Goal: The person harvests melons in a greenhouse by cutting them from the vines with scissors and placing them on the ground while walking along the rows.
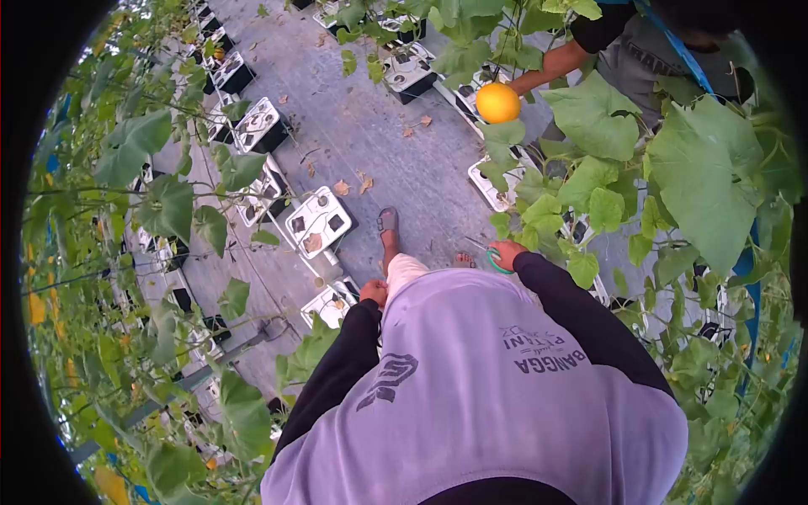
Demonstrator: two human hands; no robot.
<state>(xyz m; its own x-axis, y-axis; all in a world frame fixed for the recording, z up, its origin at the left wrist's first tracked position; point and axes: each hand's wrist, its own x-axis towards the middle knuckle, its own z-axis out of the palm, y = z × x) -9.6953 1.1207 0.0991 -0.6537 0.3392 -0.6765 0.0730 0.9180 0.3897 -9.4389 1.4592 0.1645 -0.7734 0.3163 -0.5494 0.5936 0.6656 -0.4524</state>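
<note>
My right hand [507, 254] grips a pair of scissors [498, 263] by the green handles, its blades pointing forward and left over the grey floor. Leafy vine growth is just right of that hand. At my left hip, my left hand [373, 293] is curled closed against my clothing. Whatever may be inside those fingers is hidden. Ahead and to the right, a round yellow melon [497, 103] is at the end of another person's outstretched arm [551, 67]. That person's fingers are mostly behind the fruit.
White-lidded planter boxes [318, 220] joined by pipes line both sides of the grey walkway [370, 135]. Climbing vines with large leaves [705, 181] crowd both edges. A blue strap [677, 42] hangs by the other person. Dry leaves [342, 187] lie on the floor.
</note>
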